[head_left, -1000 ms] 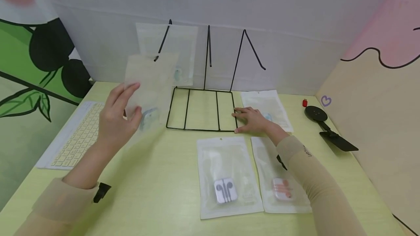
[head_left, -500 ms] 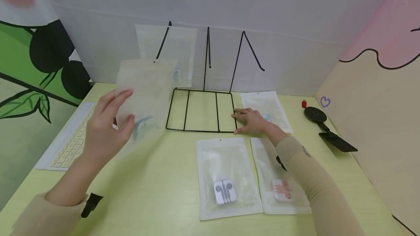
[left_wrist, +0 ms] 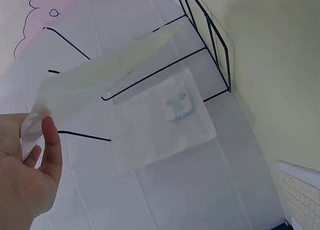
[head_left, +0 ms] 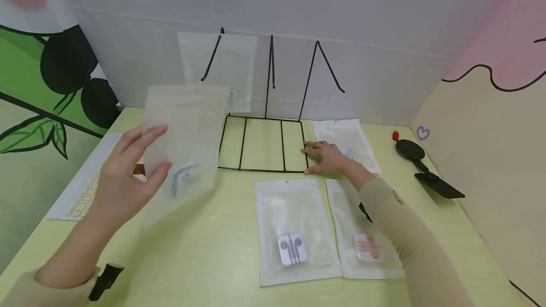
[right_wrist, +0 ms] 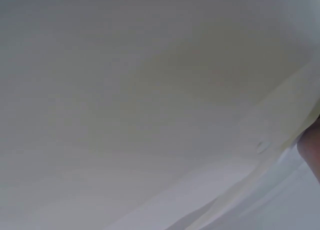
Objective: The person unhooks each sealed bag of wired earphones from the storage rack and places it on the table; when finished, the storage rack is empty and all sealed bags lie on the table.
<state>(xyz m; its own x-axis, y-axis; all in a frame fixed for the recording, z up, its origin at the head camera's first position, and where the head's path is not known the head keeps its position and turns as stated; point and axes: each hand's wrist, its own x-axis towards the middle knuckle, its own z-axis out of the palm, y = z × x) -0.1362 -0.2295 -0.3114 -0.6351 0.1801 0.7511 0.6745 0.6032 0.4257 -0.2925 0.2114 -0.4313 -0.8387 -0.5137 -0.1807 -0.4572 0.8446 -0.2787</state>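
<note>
My left hand [head_left: 119, 181] pinches the left edge of a translucent white zip bag [head_left: 192, 117], raised above the table, with a small earphone case faintly showing inside. Just above its top edge is the free tip of the left hook of a black wire rack [head_left: 262, 170]. On that hook hangs another bag [head_left: 241, 72], holding a teal earphone case [left_wrist: 179, 106] seen in the left wrist view. My right hand [head_left: 326, 156] rests on the right side of the rack's base, fingers over the wire and thumb near the front corner. The middle and right hooks carry nothing.
Bags with grey [head_left: 293, 249] and pink [head_left: 367, 246] earphone cases lie in front; another bag [head_left: 341, 131] lies behind the right hand. A white keyboard [head_left: 83, 193] is at left. A black folding stand [head_left: 431, 174] and small red item [head_left: 395, 135] are at right.
The bag in my left hand has come down and left, away from the left hook's tip. My right hand and the rack have stayed in place.
</note>
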